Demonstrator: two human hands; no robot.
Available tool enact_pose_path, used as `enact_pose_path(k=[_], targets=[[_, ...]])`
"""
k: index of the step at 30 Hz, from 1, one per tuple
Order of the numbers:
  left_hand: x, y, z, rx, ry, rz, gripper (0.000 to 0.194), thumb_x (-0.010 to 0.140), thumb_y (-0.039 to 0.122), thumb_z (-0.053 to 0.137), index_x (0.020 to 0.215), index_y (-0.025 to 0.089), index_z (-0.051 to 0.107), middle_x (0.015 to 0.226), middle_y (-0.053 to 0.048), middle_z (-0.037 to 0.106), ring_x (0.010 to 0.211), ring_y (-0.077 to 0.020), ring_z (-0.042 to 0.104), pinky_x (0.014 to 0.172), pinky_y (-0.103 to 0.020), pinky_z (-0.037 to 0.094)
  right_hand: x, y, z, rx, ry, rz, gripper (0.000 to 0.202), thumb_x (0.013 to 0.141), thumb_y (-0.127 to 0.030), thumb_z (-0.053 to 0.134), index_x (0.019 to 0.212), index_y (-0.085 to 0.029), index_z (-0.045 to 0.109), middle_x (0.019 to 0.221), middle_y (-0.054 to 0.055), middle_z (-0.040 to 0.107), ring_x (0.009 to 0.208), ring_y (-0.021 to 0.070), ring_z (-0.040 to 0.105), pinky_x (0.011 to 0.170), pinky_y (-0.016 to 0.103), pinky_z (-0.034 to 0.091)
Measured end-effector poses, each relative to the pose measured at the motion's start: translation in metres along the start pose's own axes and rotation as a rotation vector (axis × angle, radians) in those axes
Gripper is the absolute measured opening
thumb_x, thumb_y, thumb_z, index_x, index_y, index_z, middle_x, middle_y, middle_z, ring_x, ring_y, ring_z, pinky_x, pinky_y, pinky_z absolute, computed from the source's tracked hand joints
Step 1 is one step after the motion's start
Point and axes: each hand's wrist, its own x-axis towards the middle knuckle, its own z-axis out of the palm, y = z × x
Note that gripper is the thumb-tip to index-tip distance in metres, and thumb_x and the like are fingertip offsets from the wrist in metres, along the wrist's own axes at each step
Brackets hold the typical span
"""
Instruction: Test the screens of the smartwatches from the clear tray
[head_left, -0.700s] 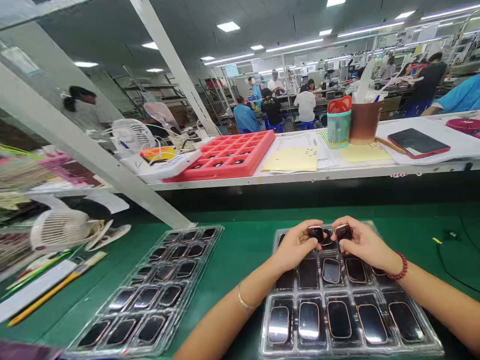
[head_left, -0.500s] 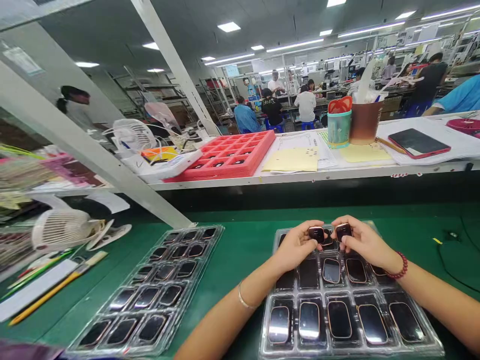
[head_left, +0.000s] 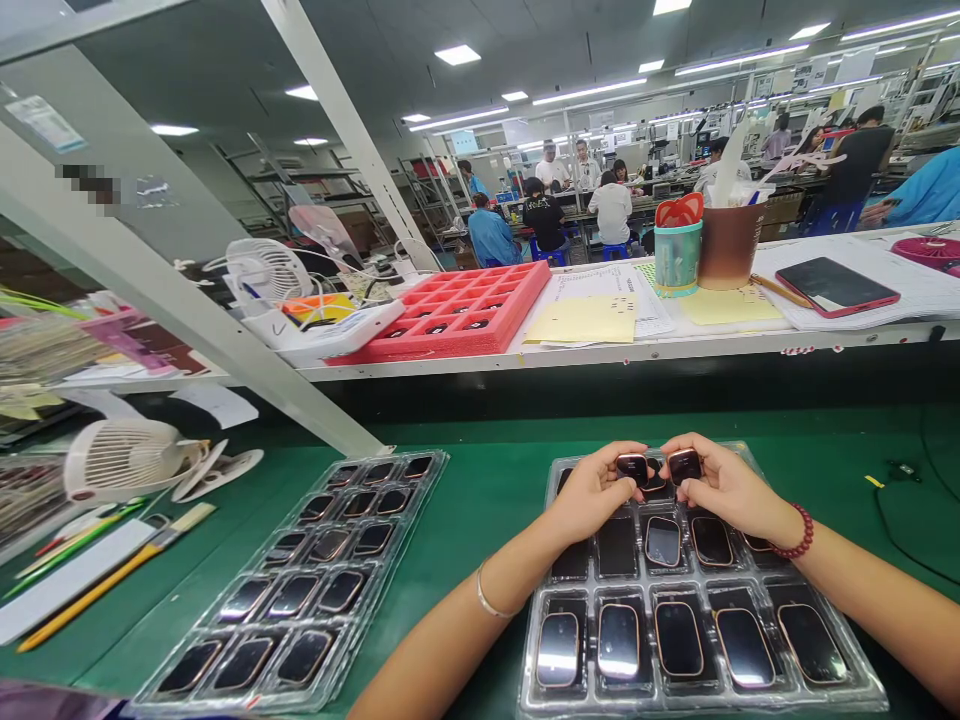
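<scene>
Above the back of a clear plastic tray [head_left: 701, 588] at the right, my left hand [head_left: 600, 490] pinches a dark watch-like piece [head_left: 632, 467] with a gold-coloured rim. My right hand [head_left: 721, 480] grips a similar watch piece [head_left: 684, 465] just beside it, a small gap between the two. Several more rimmed pieces lie in the tray's compartments, such as a watch piece [head_left: 679, 638] in the front row. Between my hands another piece is partly hidden. A second clear tray [head_left: 352, 625] at the left also holds several dark pieces in rows.
A white shelf [head_left: 585, 358] crosses behind, bearing a red foam tray [head_left: 480, 290], papers, cups and a phone [head_left: 836, 285]. A slanted white post [head_left: 277, 385] stands at the left. Left on the green table lie a brush [head_left: 112, 585] and a small fan [head_left: 124, 460]. Several people work beyond.
The piece in my right hand has shifted slightly to the left, nearer my left hand. A person at the far left has gone out of view, and others appear in the background.
</scene>
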Motion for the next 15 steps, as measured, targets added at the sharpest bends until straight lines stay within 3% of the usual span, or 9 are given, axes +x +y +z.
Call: enact_pose_path(k=[4, 15], targets=[[0.0004, -0.0008, -0.0007, 0.035, -0.003, -0.006, 0.036, 0.079, 0.017, 0.053, 0.114, 0.014, 0.052, 0.098, -0.009, 0.063, 0.068, -0.011, 0.06, 0.057, -0.021, 0.04, 0.0005, -0.0001, -0.0005, -0.003, -0.007, 0.01, 0.034, 0.076, -0.012, 0.052, 0.108, -0.02, 0.049, 0.094, 0.003, 0.057, 0.072, 0.0137, 0.055, 0.067, 0.03, 0.048], [0.0004, 0.0004, 0.0009, -0.006, -0.004, -0.005, 0.038, 0.074, 0.01, 0.054, 0.111, 0.013, 0.053, 0.096, -0.008, 0.064, 0.069, -0.0109, 0.06, 0.071, -0.026, 0.047, -0.0006, 0.0028, -0.001, -0.037, -0.002, -0.002, 0.029, 0.078, -0.013, 0.05, 0.106, -0.02, 0.05, 0.089, 0.002, 0.057, 0.074, 0.0154, 0.055, 0.064, 0.029, 0.049]])
